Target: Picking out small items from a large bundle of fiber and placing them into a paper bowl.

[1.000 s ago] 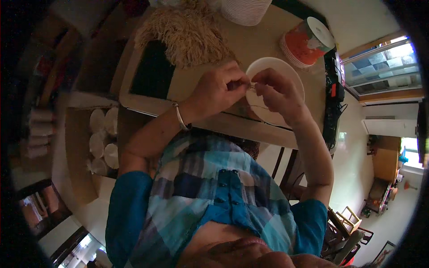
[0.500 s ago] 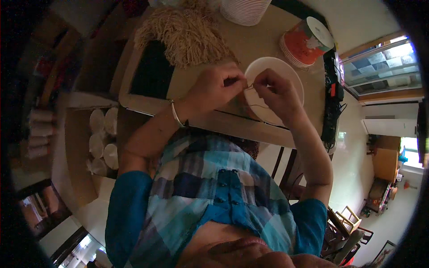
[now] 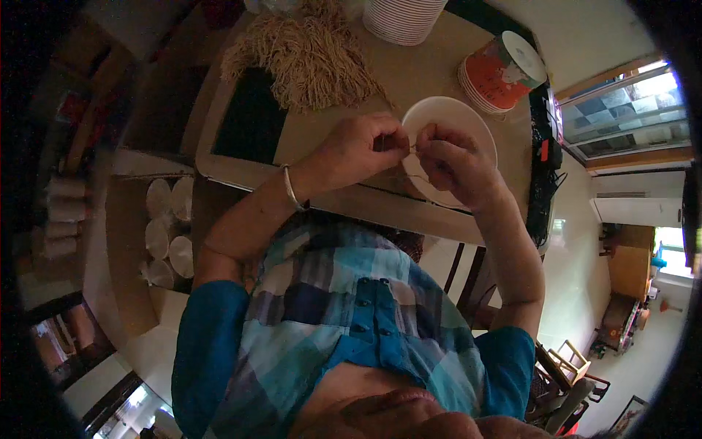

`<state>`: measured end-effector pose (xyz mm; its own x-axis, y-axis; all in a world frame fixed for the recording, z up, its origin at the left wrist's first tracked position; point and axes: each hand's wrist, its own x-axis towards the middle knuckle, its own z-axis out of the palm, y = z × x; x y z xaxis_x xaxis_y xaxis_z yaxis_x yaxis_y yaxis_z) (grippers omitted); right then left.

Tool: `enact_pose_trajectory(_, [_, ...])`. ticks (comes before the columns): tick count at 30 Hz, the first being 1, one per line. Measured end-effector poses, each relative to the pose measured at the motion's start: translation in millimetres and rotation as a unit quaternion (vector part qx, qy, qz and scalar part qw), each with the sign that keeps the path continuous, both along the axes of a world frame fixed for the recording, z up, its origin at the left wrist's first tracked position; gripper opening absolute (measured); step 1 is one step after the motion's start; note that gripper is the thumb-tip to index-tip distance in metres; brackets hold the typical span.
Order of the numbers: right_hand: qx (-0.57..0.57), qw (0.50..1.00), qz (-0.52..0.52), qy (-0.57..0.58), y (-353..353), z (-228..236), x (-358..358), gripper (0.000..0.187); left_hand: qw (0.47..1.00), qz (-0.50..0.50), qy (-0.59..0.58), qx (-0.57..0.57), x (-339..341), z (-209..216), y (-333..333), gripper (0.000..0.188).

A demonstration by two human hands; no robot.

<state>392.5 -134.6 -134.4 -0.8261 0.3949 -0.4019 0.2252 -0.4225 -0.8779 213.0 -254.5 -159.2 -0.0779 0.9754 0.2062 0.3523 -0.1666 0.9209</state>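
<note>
Both my hands are pinched close together over the near left part of a round white bowl [image 3: 452,111]. My left hand [image 3: 369,146] is closed with its thumb and fingertips on a thin tan string [image 3: 413,148]. Facing it, my right hand [image 3: 459,162] also pinches the string, its fingers curled inward. A slack length of the string droops below the hands across the bowl's near side. Exactly how the string runs between the fingertips is too small to tell. Beyond my left hand lies a thick bundle of tan strings [image 3: 311,66].
A stack of white paper bowls [image 3: 404,20] stands at the far side of the cardboard-covered table [image 3: 322,132]. Orange-red paper tubs [image 3: 497,73] are stacked at the right, near a black strip with cables [image 3: 540,168]. A carton [image 3: 131,241] of white round-ended items sits at left.
My right hand has turned, its fingers curling more toward the left hand, and the fingertips now almost meet. The slack string has shifted lower over the bowl.
</note>
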Motion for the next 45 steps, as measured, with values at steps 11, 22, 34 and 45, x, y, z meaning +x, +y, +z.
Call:
enact_pose_trajectory(11, [-0.007, 0.994, 0.106, -0.036, 9.9, 6.5, 7.0, 0.009, 0.999, 0.015, 0.026, -0.023, 0.6, 0.1, -1.2, 0.009])
enact_pose_trajectory(22, [0.095, 0.995, 0.039, 0.006, -3.8, 16.9, 0.0, 0.004, 0.996, 0.012, -0.080, -0.022, 2.5, -10.6, -0.4, 0.008])
enact_pose_trajectory(34, [0.213, 0.977, 0.018, -0.013, -9.1, 13.8, -1.5, 0.016, 0.936, 0.058, -0.344, -0.041, -7.0, -12.9, -6.9, 0.011])
enact_pose_trajectory(45, [0.306, 0.948, 0.077, -0.041, -9.6, -3.5, 0.6, 0.008, 0.855, 0.118, -0.504, -0.022, -16.0, -35.6, -5.4, 0.009])
